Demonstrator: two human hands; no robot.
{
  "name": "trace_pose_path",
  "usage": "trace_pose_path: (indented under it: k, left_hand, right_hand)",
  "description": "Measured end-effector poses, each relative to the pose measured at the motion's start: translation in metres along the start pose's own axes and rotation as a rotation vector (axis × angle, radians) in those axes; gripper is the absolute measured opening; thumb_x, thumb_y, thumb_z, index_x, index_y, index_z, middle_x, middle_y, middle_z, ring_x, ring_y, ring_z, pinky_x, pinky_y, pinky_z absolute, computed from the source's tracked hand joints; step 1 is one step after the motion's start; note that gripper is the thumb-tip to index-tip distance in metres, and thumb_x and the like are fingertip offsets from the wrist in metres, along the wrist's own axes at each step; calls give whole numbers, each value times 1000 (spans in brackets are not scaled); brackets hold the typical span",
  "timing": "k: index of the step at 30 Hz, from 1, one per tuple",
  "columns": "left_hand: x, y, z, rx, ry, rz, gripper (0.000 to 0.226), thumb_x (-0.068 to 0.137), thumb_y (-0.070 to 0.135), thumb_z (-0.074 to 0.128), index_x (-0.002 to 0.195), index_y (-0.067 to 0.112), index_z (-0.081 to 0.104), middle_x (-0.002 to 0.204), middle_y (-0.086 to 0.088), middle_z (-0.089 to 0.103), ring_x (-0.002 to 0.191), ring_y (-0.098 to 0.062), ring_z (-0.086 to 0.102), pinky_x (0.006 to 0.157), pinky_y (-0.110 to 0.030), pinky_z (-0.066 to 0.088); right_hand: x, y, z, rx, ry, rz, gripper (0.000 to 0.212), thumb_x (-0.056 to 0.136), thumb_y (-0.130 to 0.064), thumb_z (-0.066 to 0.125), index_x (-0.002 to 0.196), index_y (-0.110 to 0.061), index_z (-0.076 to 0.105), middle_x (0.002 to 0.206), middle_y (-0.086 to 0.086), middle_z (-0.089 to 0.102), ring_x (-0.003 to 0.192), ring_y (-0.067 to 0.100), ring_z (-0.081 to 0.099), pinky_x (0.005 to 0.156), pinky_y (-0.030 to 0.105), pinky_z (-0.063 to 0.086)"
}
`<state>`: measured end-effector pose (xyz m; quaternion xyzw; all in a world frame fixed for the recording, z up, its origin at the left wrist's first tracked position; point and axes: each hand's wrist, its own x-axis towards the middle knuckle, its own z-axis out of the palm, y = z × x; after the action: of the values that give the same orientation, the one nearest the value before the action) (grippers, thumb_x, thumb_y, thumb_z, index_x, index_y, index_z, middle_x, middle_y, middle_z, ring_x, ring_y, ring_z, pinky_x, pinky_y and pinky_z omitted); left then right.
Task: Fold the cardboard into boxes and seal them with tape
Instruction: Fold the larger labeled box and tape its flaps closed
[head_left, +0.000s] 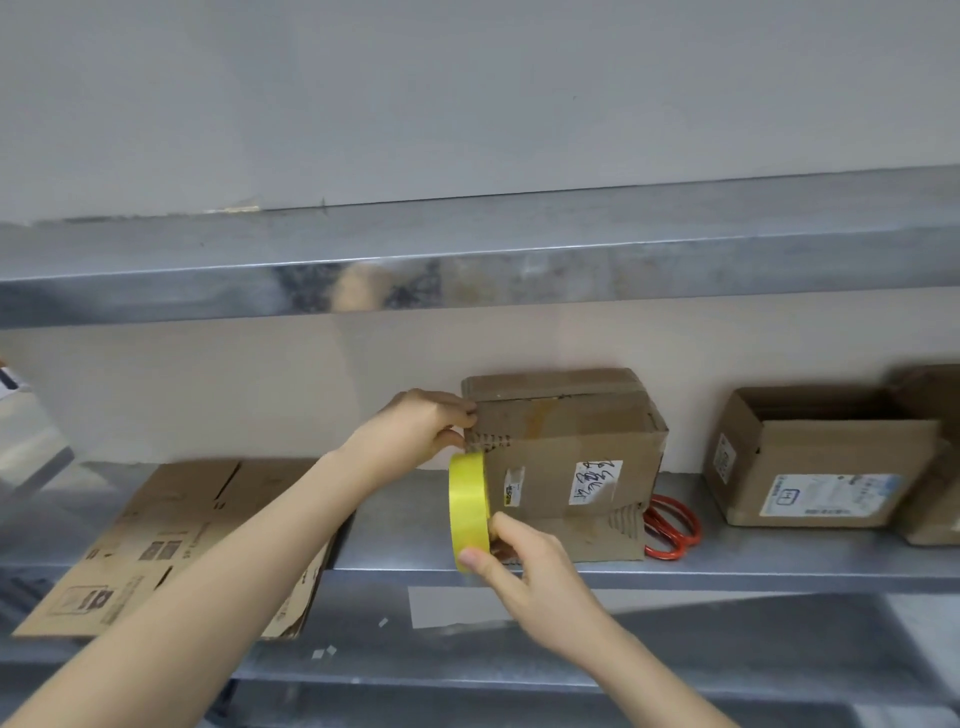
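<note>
Two hands up: right hand (524, 561) grips the tape (467, 506) upright near the shelf (727, 564) edge, against the box (566, 447). Left hand (421, 426) pinches the box's top-left corner. Flat cardboard (171, 540) lies left, scissors (672, 525) just right, open box (821, 467) farther right, bare shelf between.

Middle box (571, 452) as landmark: upper shelf (467, 270) caps headroom above; flat cardboard (171, 545) lies left; scissors (672, 525) just beside its right base; open box (815, 462) farther right, gap between. Left hand (421, 426), right hand (524, 561) and tape roll (467, 499) crowd its left end.
</note>
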<state>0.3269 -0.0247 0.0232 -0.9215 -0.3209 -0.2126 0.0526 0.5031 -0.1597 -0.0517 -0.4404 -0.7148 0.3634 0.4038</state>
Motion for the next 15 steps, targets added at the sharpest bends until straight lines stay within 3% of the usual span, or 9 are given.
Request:
trace_pose_path:
  k: [4,7,9,11,15]
  left_hand:
    - [-9,-2,17,-206,52,-232,26,70,-5,78,94,3,77,106,-15,71,84,-28,72,81,-21,50]
    - [-12,9,23,-364,129,-414,25,80,-10,69,102,2,75,109,-12,65,89,-24,67,83,-17,51]
    - [-10,17,24,-380,153,-506,24,83,-7,68,103,3,75,103,-10,63,88,-17,62,80,-2,43]
    - [-8,21,25,-404,150,-581,22,83,-3,69,103,6,75,96,-8,62,85,-16,61,75,2,39]
    - [0,23,22,-498,17,-808,17,85,21,73,101,22,76,94,1,73,75,-10,64,76,-13,48]
  right_hand:
    - [9,6,9,18,-27,53,24,93,-37,61,87,-14,57,84,-2,64,78,11,57,76,29,46]
    - [15,11,13,27,-32,84,26,92,-37,62,93,-12,61,92,0,69,86,13,63,83,32,50]
    - [18,13,14,32,-33,96,25,92,-34,64,94,-9,62,93,2,70,86,14,63,82,29,50]
    - [21,15,14,23,-30,97,25,92,-32,65,94,-7,62,91,4,70,84,17,63,81,29,50]
    - [21,20,13,17,-34,112,22,92,-31,66,90,-9,61,91,5,70,84,16,63,80,27,49]
